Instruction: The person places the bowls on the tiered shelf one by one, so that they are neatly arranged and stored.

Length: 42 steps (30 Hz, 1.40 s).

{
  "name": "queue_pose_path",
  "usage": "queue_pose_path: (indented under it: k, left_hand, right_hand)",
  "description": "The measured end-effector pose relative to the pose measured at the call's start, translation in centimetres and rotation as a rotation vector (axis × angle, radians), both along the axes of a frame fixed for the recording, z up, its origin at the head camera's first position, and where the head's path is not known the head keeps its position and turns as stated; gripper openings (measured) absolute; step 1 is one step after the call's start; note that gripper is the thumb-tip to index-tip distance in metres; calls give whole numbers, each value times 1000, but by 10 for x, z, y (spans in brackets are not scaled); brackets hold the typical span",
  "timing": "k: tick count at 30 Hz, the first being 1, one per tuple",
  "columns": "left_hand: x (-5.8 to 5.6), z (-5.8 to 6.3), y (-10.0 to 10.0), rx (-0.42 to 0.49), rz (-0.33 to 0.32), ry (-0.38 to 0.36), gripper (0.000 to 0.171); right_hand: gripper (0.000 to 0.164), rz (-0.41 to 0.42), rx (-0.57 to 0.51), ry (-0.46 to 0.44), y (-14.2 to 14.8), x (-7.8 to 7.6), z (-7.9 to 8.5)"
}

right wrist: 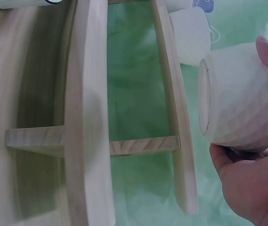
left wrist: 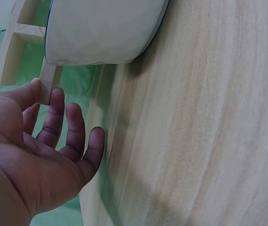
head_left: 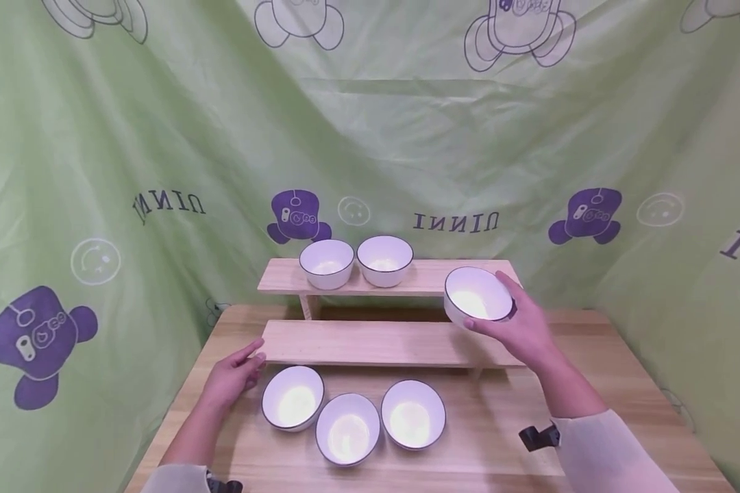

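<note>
My right hand (head_left: 524,329) holds a white bowl (head_left: 476,294) with a dark rim by its side, thumb and fingers on opposite sides, in front of the upper board's right end. In the right wrist view the bowl (right wrist: 240,96) shows a faceted outer wall and a foot ring. At the left end of the two-tier wooden shelf (head_left: 364,342), my left hand (head_left: 231,373) pinches the lower board between thumb and finger. In the left wrist view the board's end (left wrist: 46,89) lies between them, while the other fingers spread loosely.
Two similar bowls, a left one (head_left: 327,263) and a right one (head_left: 385,261), stand on the upper board. Three more sit on the wooden table (head_left: 469,459) before the shelf: left (head_left: 292,398), middle (head_left: 348,430) and right (head_left: 413,415). A green printed curtain (head_left: 370,150) hangs behind.
</note>
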<state>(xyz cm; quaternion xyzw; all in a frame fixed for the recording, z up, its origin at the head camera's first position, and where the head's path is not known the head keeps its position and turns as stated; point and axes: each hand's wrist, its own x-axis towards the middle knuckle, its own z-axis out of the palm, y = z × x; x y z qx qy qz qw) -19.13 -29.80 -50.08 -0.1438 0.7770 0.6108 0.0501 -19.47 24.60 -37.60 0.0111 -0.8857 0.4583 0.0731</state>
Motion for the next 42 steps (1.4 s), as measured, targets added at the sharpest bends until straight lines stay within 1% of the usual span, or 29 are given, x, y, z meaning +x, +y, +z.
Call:
queue_pose_path:
  k: [7, 14, 20, 28, 32, 42]
  left_hand:
    - [2, -1, -1, 13, 2, -2, 65]
    - [1, 2, -1, 11, 4, 9, 63]
    - [1, 2, 0, 11, 3, 8, 62]
    - [1, 0, -2, 9, 5, 3, 64]
    - [1, -1, -1, 3, 15, 3, 62]
    - [3, 2, 0, -12, 4, 6, 61]
  right_hand:
    - [123, -12, -7, 3, -10, -18, 4]
    - [121, -28, -8, 10, -19, -31, 8]
    - [123, -30, -30, 3, -22, -41, 10]
    - [125, -45, 0, -19, -28, -54, 12]
    - [125, -41, -1, -10, -29, -60, 12]
    - [130, -42, -15, -24, -32, -72, 9]
